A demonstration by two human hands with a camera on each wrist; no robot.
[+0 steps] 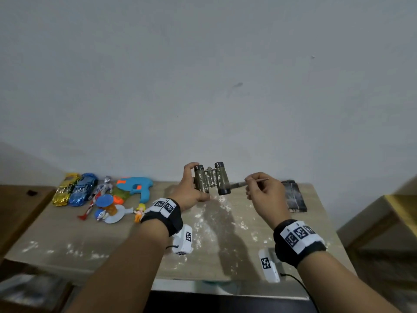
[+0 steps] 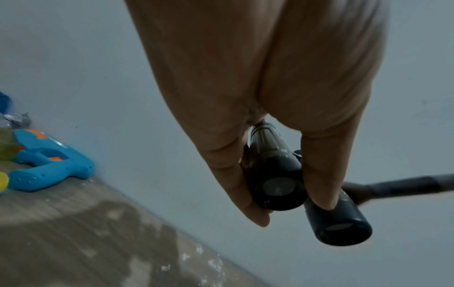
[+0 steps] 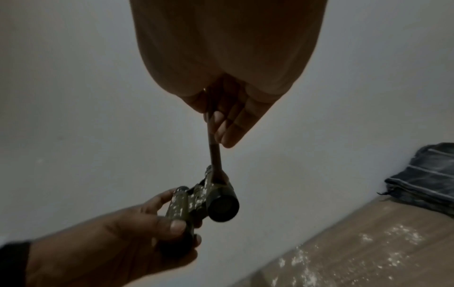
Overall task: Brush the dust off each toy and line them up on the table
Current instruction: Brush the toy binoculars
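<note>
While beside toys (image 1: 101, 195), folded cloth (image 1: 294, 196).

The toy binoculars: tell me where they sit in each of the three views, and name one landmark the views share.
Head view: toy binoculars at centre, gripped by the left hand above the table.
Left wrist view: lower centre-right, between thumb and fingers.
Right wrist view: lower centre, under the brush held by the right hand.
Shared landmark: the brush.

Wood table (image 1: 67, 245) w/ white dust (patchy): toy cars (image 1: 74, 189), figures (image 1: 106, 199), blue gun (image 1: 137, 187) left; folded cloth (image 1: 294, 196) right.
</note>
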